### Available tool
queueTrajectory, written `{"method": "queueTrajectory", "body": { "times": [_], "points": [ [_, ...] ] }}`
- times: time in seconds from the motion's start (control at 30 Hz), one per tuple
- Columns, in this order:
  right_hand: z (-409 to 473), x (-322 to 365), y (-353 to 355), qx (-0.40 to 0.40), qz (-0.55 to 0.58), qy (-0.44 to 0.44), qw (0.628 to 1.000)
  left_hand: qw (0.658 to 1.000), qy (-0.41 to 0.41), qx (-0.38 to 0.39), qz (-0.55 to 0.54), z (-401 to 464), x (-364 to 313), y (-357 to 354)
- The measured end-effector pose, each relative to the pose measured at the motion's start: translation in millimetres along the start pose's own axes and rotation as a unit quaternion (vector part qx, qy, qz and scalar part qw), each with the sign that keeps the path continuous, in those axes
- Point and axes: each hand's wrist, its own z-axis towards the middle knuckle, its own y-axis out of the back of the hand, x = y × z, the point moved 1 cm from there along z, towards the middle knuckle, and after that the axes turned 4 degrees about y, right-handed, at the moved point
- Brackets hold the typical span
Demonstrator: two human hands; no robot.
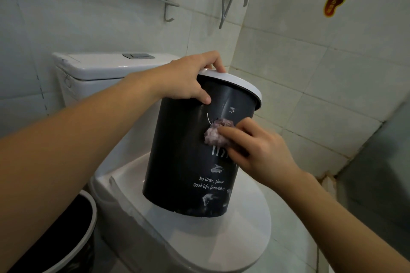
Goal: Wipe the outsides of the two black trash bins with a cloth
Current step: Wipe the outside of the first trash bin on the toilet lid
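The black bin [190,157] looks light, stiff plastic, tilted on the toilet lid [221,235]. Left hand [188,80] grips its white rim [241,83]; right hand's [261,150] fingers [233,133] press a crumpled cloth [216,132] against its slick side.

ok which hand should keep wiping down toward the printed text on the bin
The right hand: it already presses the cloth on the bin just above the text, while the left hand grips the rim.
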Motion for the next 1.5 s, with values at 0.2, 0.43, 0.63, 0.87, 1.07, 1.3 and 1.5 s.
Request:
{"method": "queueTrajectory", "body": {
  "times": [0.2, 0.43, 0.63, 0.87, 1.07, 1.3, 1.5],
  "points": [
    [15, -20, 3, -0.065, -0.008, -0.114, 0.991, 1.000, -0.007, 0.005, 0.011, 2, -2, 1],
    [12, -19, 1, -0.046, 0.010, -0.081, 0.996, 1.000, -0.009, 0.016, 0.012, 2, 0, 4],
    [9, -20, 4, -0.028, -0.004, -0.027, 0.999, 1.000, -0.011, 0.019, 0.008, 2, -2, 3],
    [28, -30, 4, -0.080, 0.012, -0.111, 0.991, 1.000, -0.001, 0.017, -0.022, 0, -1, 1],
    [-2, -5, -4, -0.020, 0.028, -0.023, 0.999, 1.000, -0.004, -0.002, -0.028, -1, 4, 2],
    [20, -20, 0, -0.076, 0.018, -0.153, 0.985, 1.000, -0.014, -0.004, -0.001, 1, 1, 0],
    [1, 0, -6, -0.027, 0.023, -0.057, 0.998, 0.999, -0.012, -0.018, 0.028, 1, 3, 1]
  ]
}}
